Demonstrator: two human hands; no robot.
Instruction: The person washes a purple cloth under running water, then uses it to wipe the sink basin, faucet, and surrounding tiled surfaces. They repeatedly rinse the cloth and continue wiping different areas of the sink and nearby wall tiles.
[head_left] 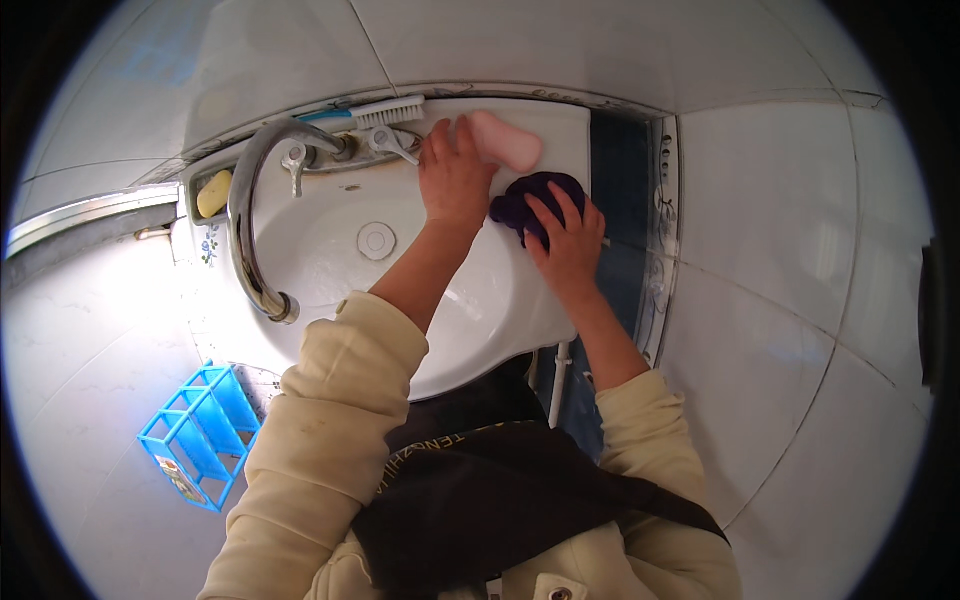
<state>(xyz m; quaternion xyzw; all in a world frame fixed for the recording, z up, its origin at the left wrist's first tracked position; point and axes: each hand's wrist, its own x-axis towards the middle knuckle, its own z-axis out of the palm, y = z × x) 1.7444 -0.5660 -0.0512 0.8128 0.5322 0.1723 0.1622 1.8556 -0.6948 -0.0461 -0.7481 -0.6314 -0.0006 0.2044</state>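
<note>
My left hand [455, 180] reaches over the back rim of the white sink [470, 350], its fingers stretched out. The fingertips lie between a chrome tap handle [390, 143] and a smooth pink oblong object [505, 142], at whose left end they seem to rest. Whether they touch it I cannot tell. On the sink's right rim, my right hand [572, 238] grips a bunched dark purple cloth [545, 200], its fingers curved over the right and near sides. The pink thing lies just beyond the cloth.
A tall curved chrome faucet [245, 215] arches over the basin's left side. Behind the taps lies a white-bristled brush [390, 112] with a blue handle. Yellow soap [214, 194] sits in the left corner recess. A blue plastic rack [205, 430] stands at lower left. Tiled walls enclose the sink.
</note>
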